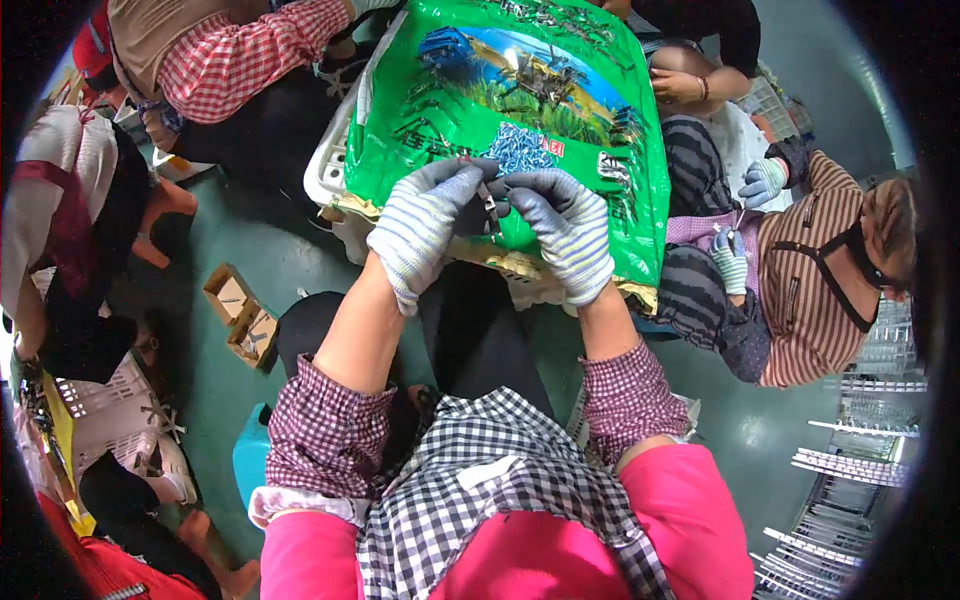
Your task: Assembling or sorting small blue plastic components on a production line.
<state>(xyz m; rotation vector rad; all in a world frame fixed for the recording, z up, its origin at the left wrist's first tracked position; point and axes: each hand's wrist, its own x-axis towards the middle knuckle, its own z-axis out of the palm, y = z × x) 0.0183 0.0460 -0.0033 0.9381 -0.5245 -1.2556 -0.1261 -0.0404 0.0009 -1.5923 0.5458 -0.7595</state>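
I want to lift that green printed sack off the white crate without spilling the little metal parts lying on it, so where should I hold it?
Probably by the near edge of the green printed sack, coming from the wearer's side. That edge hangs free over the white crate, below the left hand and right hand; small metal parts lie in the middle.

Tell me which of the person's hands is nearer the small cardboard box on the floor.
Left. The left hand is up and to the right of the cardboard box; the right hand lies farther right, beyond the left hand.
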